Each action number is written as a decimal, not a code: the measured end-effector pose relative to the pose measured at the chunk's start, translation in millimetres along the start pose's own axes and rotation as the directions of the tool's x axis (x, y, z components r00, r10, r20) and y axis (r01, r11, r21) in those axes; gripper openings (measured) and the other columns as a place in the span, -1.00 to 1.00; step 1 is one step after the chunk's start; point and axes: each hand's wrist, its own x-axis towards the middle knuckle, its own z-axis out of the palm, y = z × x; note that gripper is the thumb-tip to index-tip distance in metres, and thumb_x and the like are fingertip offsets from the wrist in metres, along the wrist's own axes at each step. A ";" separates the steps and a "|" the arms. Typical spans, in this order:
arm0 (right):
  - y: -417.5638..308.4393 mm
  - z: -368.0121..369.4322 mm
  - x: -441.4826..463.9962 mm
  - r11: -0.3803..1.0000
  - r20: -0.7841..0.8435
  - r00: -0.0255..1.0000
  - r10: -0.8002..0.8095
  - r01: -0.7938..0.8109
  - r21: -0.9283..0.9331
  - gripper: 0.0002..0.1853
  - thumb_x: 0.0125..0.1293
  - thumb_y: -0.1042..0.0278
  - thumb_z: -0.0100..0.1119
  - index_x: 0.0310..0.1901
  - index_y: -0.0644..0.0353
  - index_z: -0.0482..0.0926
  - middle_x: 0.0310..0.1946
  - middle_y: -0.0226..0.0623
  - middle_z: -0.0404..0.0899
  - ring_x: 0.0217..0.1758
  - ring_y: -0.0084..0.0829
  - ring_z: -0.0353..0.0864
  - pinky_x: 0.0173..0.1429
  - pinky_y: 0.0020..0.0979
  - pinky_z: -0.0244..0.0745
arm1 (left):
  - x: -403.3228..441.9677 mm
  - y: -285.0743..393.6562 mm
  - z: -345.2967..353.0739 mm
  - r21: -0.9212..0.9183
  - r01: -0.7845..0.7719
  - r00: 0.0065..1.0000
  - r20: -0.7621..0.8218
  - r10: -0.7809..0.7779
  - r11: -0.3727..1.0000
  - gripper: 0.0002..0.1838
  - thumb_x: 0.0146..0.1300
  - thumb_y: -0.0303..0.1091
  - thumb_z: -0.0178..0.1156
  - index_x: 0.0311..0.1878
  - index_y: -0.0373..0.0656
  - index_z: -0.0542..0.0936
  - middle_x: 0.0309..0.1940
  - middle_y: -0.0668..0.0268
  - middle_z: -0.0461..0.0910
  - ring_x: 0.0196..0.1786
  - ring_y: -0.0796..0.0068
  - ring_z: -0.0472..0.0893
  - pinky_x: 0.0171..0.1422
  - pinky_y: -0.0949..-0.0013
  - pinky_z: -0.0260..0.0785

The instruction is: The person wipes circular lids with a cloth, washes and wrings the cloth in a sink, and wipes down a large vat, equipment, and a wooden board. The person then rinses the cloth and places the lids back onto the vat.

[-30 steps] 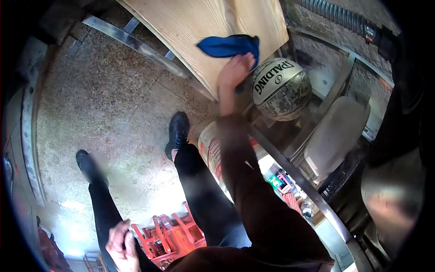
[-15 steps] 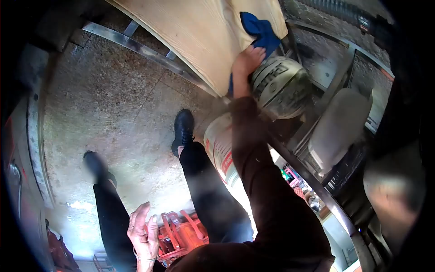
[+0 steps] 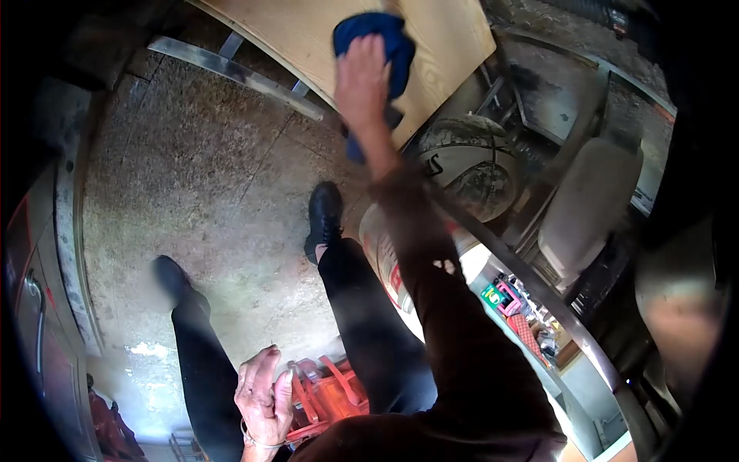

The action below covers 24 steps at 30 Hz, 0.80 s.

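My right hand [image 3: 362,81] lies over a dark blue cloth [image 3: 399,55], pressing it against a pale wooden board [image 3: 454,46] with visible grain. Part of the cloth hangs past the board's near edge, below my wrist. My left hand [image 3: 263,396] is low in the view, by my left leg. Its fingers are loosely bent, the thumb stands apart, and nothing shows in it. Just right of that hand is a red-orange plastic item [image 3: 331,389], partly hidden by my sleeve and leg.
Metal frame bars [image 3: 239,73] run under the board's left edge. Rounded, worn containers [image 3: 469,165] stand right of my forearm, near a grey padded piece [image 3: 589,208]. My shoes [image 3: 325,215] are on the stained concrete floor [image 3: 192,169]. A door handle [image 3: 37,308] is at far left.
My right hand has slid the blue cloth leftward and up across the board, away from its right corner. My left hand has shifted slightly right in view, still empty.
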 end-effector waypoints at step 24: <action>-30.8 20.3 103.3 0.946 -0.099 0.946 0.310 -0.317 -0.065 -0.36 0.44 -0.01 -0.02 0.26 0.48 0.35 0.35 0.23 0.23 0.50 0.20 0.06 0.38 0.32 0.11 | 2.8 2.3 -21.6 0.098 -0.185 0.983 0.019 0.184 0.978 -0.66 0.11 -0.46 0.37 -0.04 -0.36 0.63 -0.07 0.00 0.65 -0.05 0.00 0.65 0.08 0.16 0.54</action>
